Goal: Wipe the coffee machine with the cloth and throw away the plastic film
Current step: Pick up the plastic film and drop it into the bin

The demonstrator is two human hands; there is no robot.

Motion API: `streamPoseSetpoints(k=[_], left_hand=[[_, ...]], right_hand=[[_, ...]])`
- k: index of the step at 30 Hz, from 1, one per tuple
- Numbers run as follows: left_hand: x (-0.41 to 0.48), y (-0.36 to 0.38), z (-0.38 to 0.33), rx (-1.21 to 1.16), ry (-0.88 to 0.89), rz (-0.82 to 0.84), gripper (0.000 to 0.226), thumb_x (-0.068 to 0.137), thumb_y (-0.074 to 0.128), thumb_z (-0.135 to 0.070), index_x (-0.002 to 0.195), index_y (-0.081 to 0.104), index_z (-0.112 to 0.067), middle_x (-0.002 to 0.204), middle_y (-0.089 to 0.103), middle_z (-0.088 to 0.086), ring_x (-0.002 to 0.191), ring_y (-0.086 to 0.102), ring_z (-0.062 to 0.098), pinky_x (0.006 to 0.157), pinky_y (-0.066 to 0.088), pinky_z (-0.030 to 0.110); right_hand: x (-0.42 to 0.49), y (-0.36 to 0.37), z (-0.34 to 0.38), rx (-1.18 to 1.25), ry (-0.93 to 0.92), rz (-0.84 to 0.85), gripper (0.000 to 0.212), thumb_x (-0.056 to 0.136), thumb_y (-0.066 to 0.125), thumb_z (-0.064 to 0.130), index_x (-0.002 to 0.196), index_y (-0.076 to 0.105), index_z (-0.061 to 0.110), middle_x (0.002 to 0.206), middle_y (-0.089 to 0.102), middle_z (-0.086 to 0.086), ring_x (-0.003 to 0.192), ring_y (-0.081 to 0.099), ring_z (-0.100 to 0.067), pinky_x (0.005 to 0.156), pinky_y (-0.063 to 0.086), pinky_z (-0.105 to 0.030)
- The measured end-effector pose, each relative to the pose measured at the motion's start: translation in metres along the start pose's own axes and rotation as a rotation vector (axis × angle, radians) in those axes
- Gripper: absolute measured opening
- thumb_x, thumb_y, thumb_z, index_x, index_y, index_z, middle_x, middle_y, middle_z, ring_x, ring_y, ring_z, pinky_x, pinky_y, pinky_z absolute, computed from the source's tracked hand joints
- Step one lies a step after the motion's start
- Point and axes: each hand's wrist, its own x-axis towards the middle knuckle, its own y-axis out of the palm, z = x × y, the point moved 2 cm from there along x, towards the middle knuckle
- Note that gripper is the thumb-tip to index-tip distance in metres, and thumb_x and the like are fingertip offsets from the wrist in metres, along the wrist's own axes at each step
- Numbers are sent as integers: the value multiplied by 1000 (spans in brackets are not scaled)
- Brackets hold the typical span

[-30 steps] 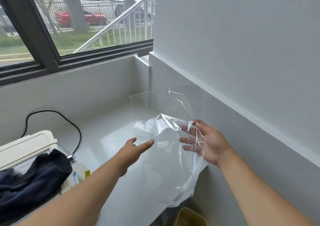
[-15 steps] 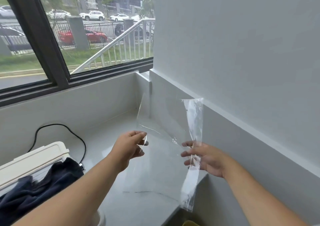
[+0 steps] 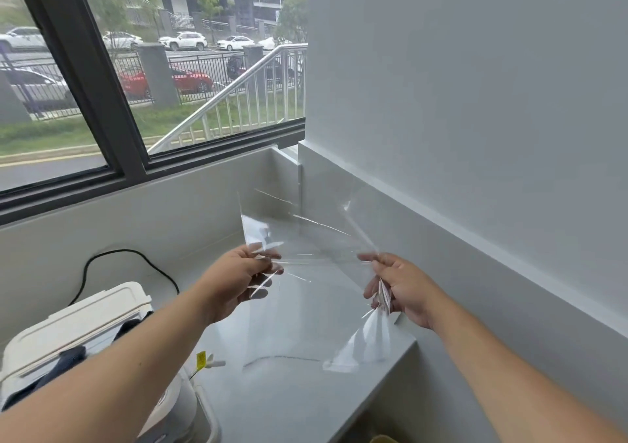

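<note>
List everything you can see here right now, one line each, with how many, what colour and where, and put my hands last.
plastic film: one, clear, held up over the counter between both hands
coffee machine: one, white, lower left on the counter
cloth: one, dark blue, draped on the coffee machine
power cord: one, black, behind the coffee machine
tag: one, yellow, beside the coffee machine
counter: one, light grey, in the corner
window: one, dark frame, above the counter
left hand: pinching the film's left edge
right hand: gripping the film's right edge

A second ago the plastic film (image 3: 306, 272) hangs crumpled from the right hand (image 3: 404, 289) alone; now the left hand (image 3: 238, 276) pinches its other edge and it spreads nearly flat between them.
</note>
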Motion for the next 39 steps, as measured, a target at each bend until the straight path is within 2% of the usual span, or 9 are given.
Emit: streamPoseSetpoints(k=[6,11,16,20,22,28,33,36,39], left_hand=[[-6,-11,-19,89,74,47,41,99,62,-3,71,81,-25,81,79,-2,58,64,8,57,53,24],[-18,-15,-38,162,78,179,10,90,75,-12,91,84,-13,93,80,7,71,71,17,64,57,28],[-18,-15,-46,239,13,271,38,96,56,-35,109,84,-12,112,81,6,91,77,18,84,59,36],[-19,-12,-53,369,49,200,54,101,45,-56,107,85,-20,107,82,-5,101,74,21,88,57,39],[-18,-8,-55,609,189,91,16,99,66,-31,101,82,-29,101,81,-2,100,75,22,89,61,41],[-19,16,-61,1054,492,-73,31,94,60,-16,96,62,-47,85,69,-29,80,64,-10,69,48,19],[-22,36,-70,1302,621,-49,25,96,59,-15,98,73,-36,102,72,-17,95,64,14,77,47,29],[-25,45,-75,1386,708,-31,26,98,56,-17,102,72,-37,106,73,-15,100,64,15,82,50,31],[-29,52,-79,1439,840,-45,26,100,54,-19,109,71,-36,109,75,-14,104,66,18,86,52,36]], right_hand=[[0,-7,10,250,-94,40,32,109,47,7,119,75,20,83,76,-16,66,70,-29,61,57,-35],[0,-14,12,224,-86,13,27,105,50,-2,102,76,5,89,76,-18,67,69,-27,59,56,-31],[0,-19,9,31,-66,6,18,97,64,-3,101,80,4,98,80,-16,83,75,-23,70,59,-31],[-2,-20,10,-91,-37,46,50,88,41,-18,100,83,7,109,80,-10,96,73,-16,81,56,-32],[-5,-19,10,-156,-37,48,50,88,41,-14,98,84,9,110,81,-7,99,71,-12,84,54,-32],[-13,-2,12,-442,-114,-84,9,82,64,28,87,69,23,97,78,-9,85,64,-19,77,44,-36],[-19,33,25,-966,-358,-146,81,72,66,70,145,43,44,151,45,14,149,31,-15,124,26,-43],[-15,58,32,-1281,-404,-145,70,83,64,63,147,47,39,160,39,8,160,9,-27,127,-2,-59],[-18,74,42,-1157,-388,-157,30,93,63,44,121,67,34,128,66,6,133,54,-25,115,40,-46]])
